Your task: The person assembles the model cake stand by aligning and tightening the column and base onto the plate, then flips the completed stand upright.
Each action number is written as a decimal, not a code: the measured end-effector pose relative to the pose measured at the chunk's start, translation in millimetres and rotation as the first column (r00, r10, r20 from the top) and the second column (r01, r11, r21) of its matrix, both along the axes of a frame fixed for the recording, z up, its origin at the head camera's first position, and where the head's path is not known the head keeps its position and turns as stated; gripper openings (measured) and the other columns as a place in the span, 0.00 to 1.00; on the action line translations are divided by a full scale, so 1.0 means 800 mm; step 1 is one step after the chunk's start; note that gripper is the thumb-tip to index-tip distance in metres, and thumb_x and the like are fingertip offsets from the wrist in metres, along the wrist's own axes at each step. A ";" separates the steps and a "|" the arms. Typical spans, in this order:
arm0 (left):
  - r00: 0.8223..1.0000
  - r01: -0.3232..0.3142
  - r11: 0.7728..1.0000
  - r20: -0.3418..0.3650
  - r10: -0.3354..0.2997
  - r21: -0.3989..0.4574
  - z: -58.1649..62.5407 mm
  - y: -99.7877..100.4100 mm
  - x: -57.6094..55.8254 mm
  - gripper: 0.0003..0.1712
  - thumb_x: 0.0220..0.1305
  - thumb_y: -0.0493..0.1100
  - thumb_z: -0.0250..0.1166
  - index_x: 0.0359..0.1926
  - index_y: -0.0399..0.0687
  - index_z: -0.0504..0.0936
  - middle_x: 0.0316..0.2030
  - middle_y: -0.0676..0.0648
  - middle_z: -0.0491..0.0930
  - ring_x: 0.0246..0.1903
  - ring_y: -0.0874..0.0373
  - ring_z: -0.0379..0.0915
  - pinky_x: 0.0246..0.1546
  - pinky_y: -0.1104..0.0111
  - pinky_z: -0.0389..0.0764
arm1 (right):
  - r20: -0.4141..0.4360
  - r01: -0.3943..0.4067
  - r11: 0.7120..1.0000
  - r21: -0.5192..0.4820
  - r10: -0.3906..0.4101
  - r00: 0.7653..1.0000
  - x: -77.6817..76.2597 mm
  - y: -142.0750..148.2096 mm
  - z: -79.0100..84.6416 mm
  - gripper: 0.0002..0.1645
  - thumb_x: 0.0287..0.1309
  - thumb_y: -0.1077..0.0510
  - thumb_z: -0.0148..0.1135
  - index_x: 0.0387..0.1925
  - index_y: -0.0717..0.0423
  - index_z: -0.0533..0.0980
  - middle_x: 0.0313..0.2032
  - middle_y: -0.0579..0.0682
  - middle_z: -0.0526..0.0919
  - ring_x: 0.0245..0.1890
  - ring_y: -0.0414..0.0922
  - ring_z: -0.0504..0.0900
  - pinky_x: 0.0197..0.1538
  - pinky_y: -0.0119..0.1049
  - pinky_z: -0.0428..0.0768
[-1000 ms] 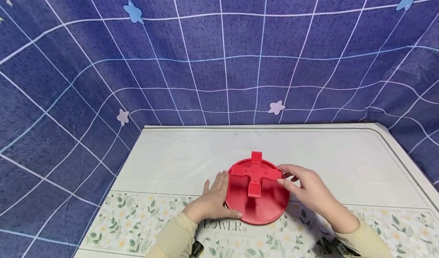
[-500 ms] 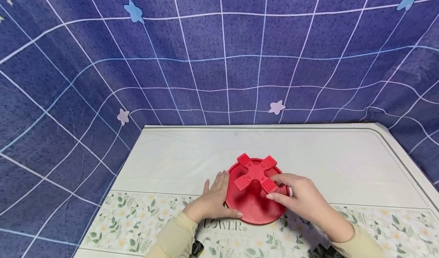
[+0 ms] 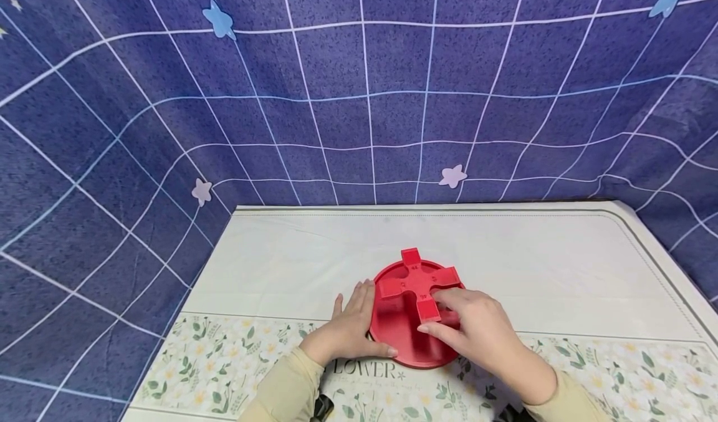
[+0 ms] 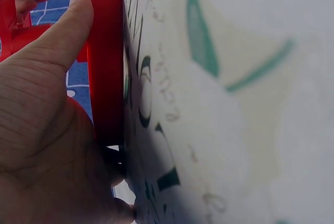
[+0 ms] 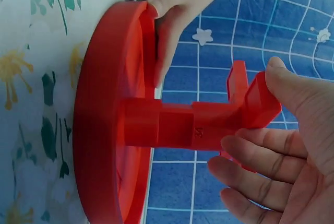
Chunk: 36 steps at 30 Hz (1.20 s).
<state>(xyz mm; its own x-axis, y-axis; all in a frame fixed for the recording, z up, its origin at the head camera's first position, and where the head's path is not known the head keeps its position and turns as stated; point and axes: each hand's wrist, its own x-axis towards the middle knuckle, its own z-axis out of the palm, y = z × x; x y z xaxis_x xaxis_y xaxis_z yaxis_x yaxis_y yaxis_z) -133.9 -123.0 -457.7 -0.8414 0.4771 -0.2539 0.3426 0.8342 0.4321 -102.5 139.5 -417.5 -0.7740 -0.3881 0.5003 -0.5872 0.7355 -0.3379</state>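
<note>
A red round dish-like base [image 3: 401,347] with a raised rim lies flat on the table. From its centre rises a red post [image 5: 175,125], topped by a red four-armed cross [image 3: 417,283] with small marks on its arms. My left hand [image 3: 348,331] rests against the base's left edge, fingers straight, thumb lying over the near rim. My right hand [image 3: 477,328] pinches the near arm of the cross, its thumb on the arm's end and its other fingers bent beside and beneath. The post is mostly hidden under the cross in the head view.
The table has a white cover [image 3: 303,254] with a flowered band [image 3: 224,359] and printed lettering along the front. A blue curtain [image 3: 336,116] with a grid and stars hangs behind and at both sides.
The cross has turned clockwise as seen from above. My right hand has moved with it, leftward and toward me. My left hand and the base have stayed in place.
</note>
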 end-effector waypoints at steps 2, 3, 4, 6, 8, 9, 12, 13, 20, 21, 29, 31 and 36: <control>1.000 0.004 1.000 0.001 -0.004 0.003 0.000 0.000 0.000 0.76 0.46 0.77 0.66 0.76 0.38 0.34 0.77 0.39 0.35 0.75 0.44 0.25 0.68 0.40 0.32 | -0.022 -0.010 1.000 -0.016 0.010 1.000 -0.001 0.004 0.002 0.28 0.46 0.37 0.74 0.42 0.52 0.84 0.37 0.42 0.86 0.36 0.40 0.84 0.38 0.42 0.82; 1.000 0.006 1.000 0.001 -0.006 0.007 0.000 0.000 0.001 0.76 0.46 0.77 0.66 0.76 0.38 0.34 0.76 0.39 0.35 0.75 0.44 0.25 0.68 0.40 0.32 | -0.040 -0.015 0.999 -0.034 0.014 0.999 -0.002 0.006 0.003 0.27 0.46 0.38 0.74 0.42 0.52 0.84 0.37 0.41 0.86 0.36 0.40 0.84 0.38 0.42 0.82; 1.000 0.006 1.000 0.002 -0.006 0.006 0.000 0.000 0.001 0.76 0.46 0.77 0.66 0.76 0.38 0.34 0.76 0.39 0.35 0.75 0.44 0.25 0.68 0.40 0.32 | -0.064 -0.017 0.998 -0.055 0.013 0.998 -0.003 0.009 0.005 0.25 0.47 0.40 0.74 0.41 0.52 0.85 0.36 0.41 0.86 0.35 0.40 0.84 0.38 0.42 0.82; 1.000 0.009 1.000 0.000 -0.009 -0.001 0.000 0.000 0.000 0.76 0.46 0.77 0.65 0.76 0.38 0.34 0.77 0.40 0.34 0.75 0.45 0.24 0.68 0.41 0.32 | -0.110 -0.017 0.993 -0.113 0.005 0.994 -0.007 0.017 0.009 0.19 0.48 0.45 0.75 0.39 0.51 0.85 0.34 0.41 0.86 0.34 0.39 0.84 0.36 0.42 0.82; 1.000 0.008 1.000 -0.005 -0.008 0.002 0.001 0.000 0.000 0.76 0.46 0.78 0.65 0.76 0.38 0.35 0.77 0.40 0.35 0.75 0.45 0.25 0.68 0.41 0.32 | -0.141 -0.004 0.987 -0.163 -0.019 0.990 -0.013 0.024 0.011 0.14 0.49 0.52 0.74 0.39 0.51 0.85 0.34 0.41 0.85 0.35 0.40 0.83 0.37 0.42 0.81; 1.000 0.008 1.000 -0.007 -0.008 -0.001 0.001 0.000 -0.001 0.76 0.46 0.78 0.65 0.76 0.39 0.35 0.77 0.41 0.34 0.75 0.45 0.25 0.68 0.41 0.32 | -0.148 0.011 0.984 -0.178 -0.037 0.988 -0.016 0.028 0.012 0.14 0.49 0.54 0.74 0.40 0.51 0.85 0.36 0.42 0.86 0.38 0.41 0.84 0.39 0.43 0.82; 1.000 0.009 1.000 -0.010 -0.009 -0.005 0.000 0.000 -0.001 0.76 0.45 0.79 0.64 0.77 0.39 0.35 0.77 0.41 0.35 0.75 0.46 0.25 0.69 0.41 0.32 | -0.102 0.041 0.980 -0.197 -0.062 0.993 -0.025 0.038 0.011 0.18 0.52 0.60 0.71 0.48 0.53 0.83 0.43 0.45 0.85 0.43 0.43 0.82 0.39 0.45 0.82; 1.000 0.009 1.000 -0.009 -0.009 -0.004 0.000 0.000 -0.001 0.76 0.45 0.79 0.64 0.77 0.39 0.35 0.77 0.41 0.35 0.75 0.46 0.25 0.69 0.41 0.33 | -0.072 0.044 0.980 -0.193 -0.059 0.996 -0.027 0.040 0.010 0.20 0.54 0.61 0.70 0.51 0.53 0.82 0.46 0.46 0.84 0.44 0.44 0.82 0.38 0.44 0.82; 1.000 0.008 1.000 -0.001 -0.008 0.000 -0.002 0.001 0.000 0.76 0.45 0.79 0.64 0.77 0.40 0.34 0.77 0.41 0.35 0.75 0.46 0.25 0.68 0.41 0.32 | 0.116 0.009 0.979 -0.206 0.016 0.993 -0.036 0.046 -0.002 0.20 0.62 0.64 0.63 0.56 0.59 0.78 0.50 0.54 0.84 0.42 0.45 0.82 0.36 0.40 0.82; 1.000 0.009 1.000 -0.003 -0.009 -0.001 -0.002 0.001 0.000 0.77 0.45 0.80 0.63 0.77 0.40 0.34 0.77 0.41 0.35 0.75 0.46 0.25 0.68 0.41 0.32 | 0.128 0.010 0.977 -0.215 0.018 0.992 -0.037 0.046 -0.003 0.20 0.62 0.64 0.63 0.56 0.59 0.79 0.49 0.53 0.84 0.41 0.45 0.82 0.36 0.39 0.81; 1.000 0.006 1.000 -0.007 -0.006 -0.002 -0.002 0.000 -0.001 0.77 0.44 0.80 0.63 0.77 0.41 0.33 0.77 0.41 0.35 0.75 0.46 0.25 0.69 0.42 0.32 | 0.245 0.027 0.963 -0.270 0.042 0.969 -0.034 0.050 -0.003 0.16 0.56 0.61 0.69 0.48 0.54 0.82 0.39 0.42 0.85 0.36 0.36 0.81 0.36 0.33 0.81; 1.000 0.004 1.000 -0.009 -0.004 0.001 -0.001 0.000 0.000 0.77 0.44 0.79 0.64 0.77 0.40 0.34 0.77 0.40 0.35 0.75 0.45 0.26 0.68 0.41 0.32 | 0.271 0.027 0.960 -0.277 0.052 0.961 -0.032 0.050 -0.002 0.16 0.55 0.60 0.71 0.47 0.51 0.82 0.38 0.40 0.85 0.35 0.35 0.81 0.36 0.33 0.81; 1.000 0.001 1.000 -0.005 -0.001 0.005 0.000 0.000 0.001 0.76 0.45 0.78 0.66 0.76 0.38 0.34 0.76 0.39 0.35 0.75 0.44 0.26 0.68 0.40 0.31 | 0.314 0.017 0.953 -0.303 0.083 0.946 -0.025 0.047 -0.002 0.16 0.52 0.58 0.73 0.44 0.49 0.82 0.35 0.37 0.84 0.31 0.35 0.80 0.35 0.33 0.80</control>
